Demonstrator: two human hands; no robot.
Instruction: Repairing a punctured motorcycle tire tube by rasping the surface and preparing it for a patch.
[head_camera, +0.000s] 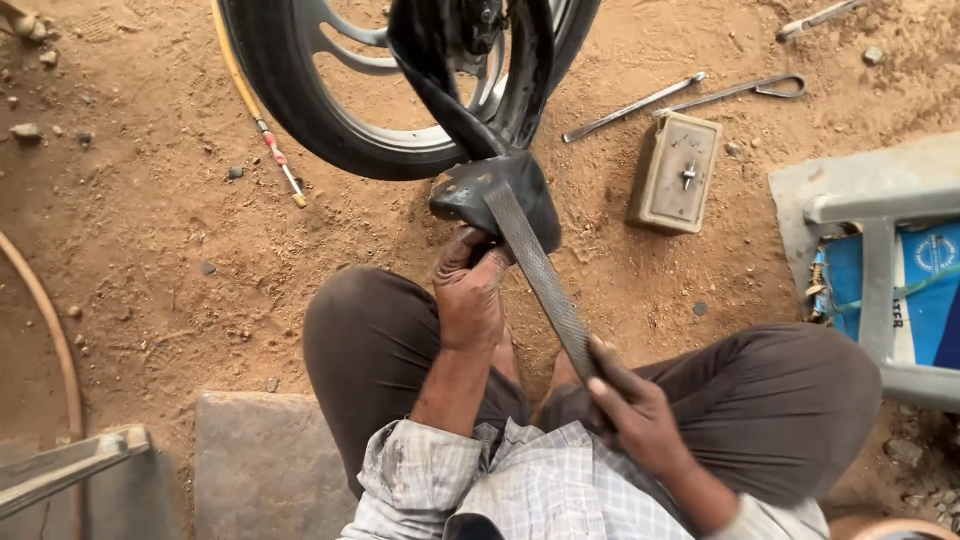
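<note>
Step in hand, as judged: roughing the rubber surface of the inner tube (497, 190) with a flat file (540, 275); the tube hangs out of the wheel (330, 110) at the far centre and its pulled-out fold sits just beyond the person's knees. Left hand (468, 295) grips the near underside of the fold, fingers curled and clamped on the rubber, thumb side up, holding it taut as a backing. Right hand (632, 405) is closed around the near end of the file, fingers wrapped tight on it above the right thigh. File long axis runs diagonally, from near right at the right hand to far left, tip pointing away from the person and resting on top of the fold, in contact with the rubber. Broad toothed face is up toward the camera, so the working face cannot be seen. Tube's long axis runs near to far, twisting up into the wheel. Next stroke would call for steady backing from the left hand, file kept flat on the fold, and fingers kept clear of the blade's edge. On the dirt at far right: a small metal box (675, 172) and two long tyre levers (690, 97), well apart from both hands.
</note>
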